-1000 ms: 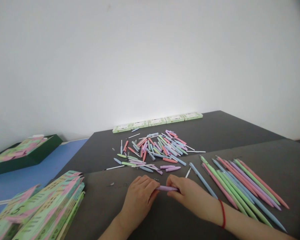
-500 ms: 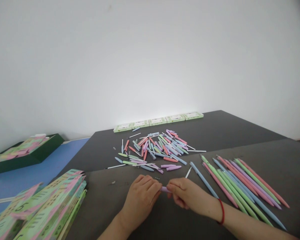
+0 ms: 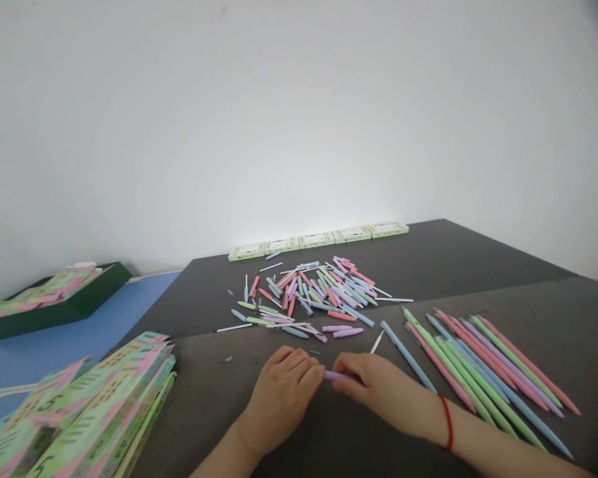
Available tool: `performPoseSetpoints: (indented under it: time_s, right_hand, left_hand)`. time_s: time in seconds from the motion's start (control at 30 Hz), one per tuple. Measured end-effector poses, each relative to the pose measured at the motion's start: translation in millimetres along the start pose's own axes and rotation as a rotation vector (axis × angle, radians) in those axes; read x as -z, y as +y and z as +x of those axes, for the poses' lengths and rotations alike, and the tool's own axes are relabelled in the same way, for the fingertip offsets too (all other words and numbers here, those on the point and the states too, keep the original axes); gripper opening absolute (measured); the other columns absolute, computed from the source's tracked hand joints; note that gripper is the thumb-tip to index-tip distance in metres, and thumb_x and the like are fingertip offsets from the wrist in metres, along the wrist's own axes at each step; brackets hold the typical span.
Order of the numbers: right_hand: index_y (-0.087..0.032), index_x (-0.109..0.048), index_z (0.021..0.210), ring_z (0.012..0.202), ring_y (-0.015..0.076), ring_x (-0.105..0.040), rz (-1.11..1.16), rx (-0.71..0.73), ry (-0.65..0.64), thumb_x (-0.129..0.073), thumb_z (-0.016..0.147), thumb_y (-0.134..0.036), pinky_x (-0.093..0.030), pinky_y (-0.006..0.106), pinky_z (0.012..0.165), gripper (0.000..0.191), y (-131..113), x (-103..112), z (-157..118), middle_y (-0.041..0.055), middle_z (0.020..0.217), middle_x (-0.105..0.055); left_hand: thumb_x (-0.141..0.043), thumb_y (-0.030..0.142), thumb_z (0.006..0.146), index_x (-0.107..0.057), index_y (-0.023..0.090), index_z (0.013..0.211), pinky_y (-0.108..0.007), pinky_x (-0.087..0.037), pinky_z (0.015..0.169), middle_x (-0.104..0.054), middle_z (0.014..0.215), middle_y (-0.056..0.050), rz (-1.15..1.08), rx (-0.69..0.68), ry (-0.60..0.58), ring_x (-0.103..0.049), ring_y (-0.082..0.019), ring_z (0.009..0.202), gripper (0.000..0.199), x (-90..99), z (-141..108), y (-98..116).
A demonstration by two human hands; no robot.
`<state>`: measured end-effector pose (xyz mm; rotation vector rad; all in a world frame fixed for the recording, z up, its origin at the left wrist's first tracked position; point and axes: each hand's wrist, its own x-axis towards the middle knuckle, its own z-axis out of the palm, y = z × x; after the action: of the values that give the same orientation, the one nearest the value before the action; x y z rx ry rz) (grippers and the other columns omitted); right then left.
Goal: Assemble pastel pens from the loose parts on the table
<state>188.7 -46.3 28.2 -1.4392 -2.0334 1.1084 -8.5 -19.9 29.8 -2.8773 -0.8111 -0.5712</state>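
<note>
Low over the dark table, a purple pen barrel (image 3: 335,376) spans the gap between my two hands. My left hand (image 3: 285,385) is closed around its left end, fingers curled over it. On the other end, my right hand (image 3: 371,382), with a red cord at the wrist, pinches it between thumb and fingers. Just beyond lie two purple pen parts (image 3: 346,331) and a heap of mixed pen parts (image 3: 319,292) in pink, blue, green and purple. A white refill (image 3: 377,342) rests beyond my right hand, beside a blue pen (image 3: 408,357).
Assembled-looking pens (image 3: 488,372) lie side by side on the right. Stacked printed green-and-pink packages (image 3: 99,405) cover the near left. A dark green tray (image 3: 99,289) holds more packages on a blue surface. Flat green boxes (image 3: 316,240) line the table's far edge by the wall.
My right hand has shifted its grip on the purple barrel, its fingers now bent further over the end. My left hand has stayed nearly still. The whole view has shifted slightly.
</note>
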Motion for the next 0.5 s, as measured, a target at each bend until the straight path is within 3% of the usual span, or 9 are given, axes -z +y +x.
performPoseSetpoints:
  time_s: [0.07, 0.13, 0.27, 0.33, 0.5]
  right_hand:
    - [-0.020, -0.056, 0.080, 0.065, 0.0153, -0.053, -0.229, 0.062, 0.161, -0.055, 0.083, -0.028, -0.034, 0.024, 0.058, 0.009, -2.3, 0.7, -2.1, 0.0000, 0.071, -0.060]
    - [-0.020, -0.054, 0.076, 0.062, 0.0144, -0.051, -0.245, 0.070, 0.167, -0.052, 0.085, -0.027, -0.033, 0.024, 0.057, 0.011, -2.2, 0.7, -2.2, -0.0010, 0.067, -0.057]
    - [-0.019, -0.051, 0.074, 0.045, 0.0104, -0.042, 0.198, -0.043, -0.147, -0.035, 0.093, -0.037, -0.032, 0.020, 0.047, 0.031, 3.4, 1.2, 2.3, -0.0053, 0.051, -0.045]
    - [-0.019, -0.051, 0.076, 0.042, 0.0100, -0.041, 0.287, -0.086, -0.220, -0.031, 0.094, -0.039, -0.033, 0.020, 0.045, 0.033, 3.9, 1.8, 3.0, -0.0062, 0.049, -0.043]
    - [-0.019, -0.054, 0.078, 0.061, 0.0125, -0.049, -0.072, 0.065, 0.104, -0.050, 0.086, -0.031, -0.034, 0.022, 0.058, 0.015, -3.7, -0.6, -1.9, -0.0025, 0.065, -0.054]
  left_hand:
    - [-0.047, 0.015, 0.092, -0.055, 0.018, 0.086, -0.032, -0.036, 0.069, -0.063, 0.081, -0.001, 0.013, 0.016, 0.002, -0.054, -0.017, 0.074, 0.010, 0.3, 0.8, 0.0]
    - [-0.046, 0.015, 0.092, -0.055, 0.018, 0.086, -0.032, -0.036, 0.069, -0.063, 0.081, -0.001, 0.015, 0.019, 0.009, -0.054, -0.017, 0.073, 0.011, 0.9, 1.3, 0.1]
    - [-0.046, 0.014, 0.092, -0.055, 0.018, 0.089, -0.032, -0.036, 0.071, -0.063, 0.083, -0.001, 0.003, -0.014, 0.009, -0.054, -0.016, 0.074, 0.010, 2.4, 0.4, 0.7]
    - [-0.045, 0.015, 0.092, -0.055, 0.019, 0.090, -0.033, -0.037, 0.074, -0.064, 0.085, -0.001, 0.001, -0.035, 0.002, -0.055, -0.016, 0.075, 0.011, 2.5, -0.8, 0.6]
    - [-0.042, 0.012, 0.092, -0.057, 0.019, 0.097, -0.036, -0.037, 0.081, -0.067, 0.091, -0.003, -0.013, -0.062, 0.070, -0.058, -0.018, 0.079, 0.017, -0.2, -3.2, -4.5]
